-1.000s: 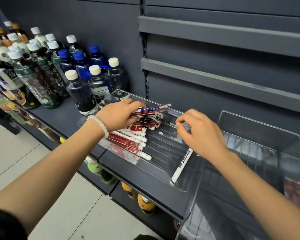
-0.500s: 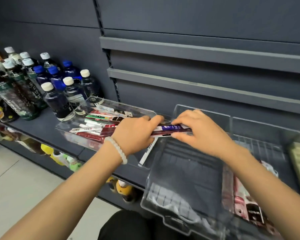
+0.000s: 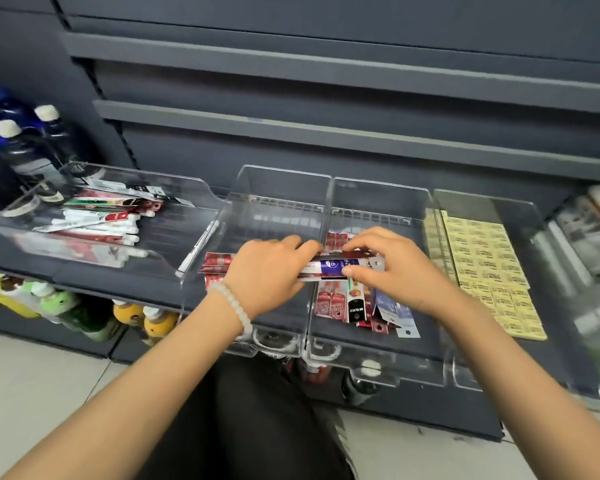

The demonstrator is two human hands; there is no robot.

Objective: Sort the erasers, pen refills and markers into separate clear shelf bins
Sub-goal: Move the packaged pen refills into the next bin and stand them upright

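Both hands hold one bundle of pen refill packs (image 3: 331, 268), red and purple, level above the wall between two clear bins. My left hand (image 3: 267, 271) grips its left part. My right hand (image 3: 388, 268) pinches its right end. Under the bundle, the third clear bin (image 3: 426, 344) holds several loose refill packs (image 3: 350, 306). The second clear bin (image 3: 278, 181) looks bare on its floor where it shows. The left clear bin (image 3: 187, 188) holds white markers (image 3: 97, 230) and more packs. Yellow erasers (image 3: 482, 265) lie in rows in the right bin (image 3: 520, 209).
Bottles (image 3: 21, 143) stand at the far left of the dark shelf (image 3: 111, 275). More bottles (image 3: 94, 317) fill the shelf below. Grey shelf rails (image 3: 326, 129) run across the back wall. Blurred packaged goods (image 3: 589, 237) sit at the far right.
The view has swung right. My left hand lifted the refill bundle out of the left bin and carried it right; my right hand joined it, and both now hold it over the third bin.
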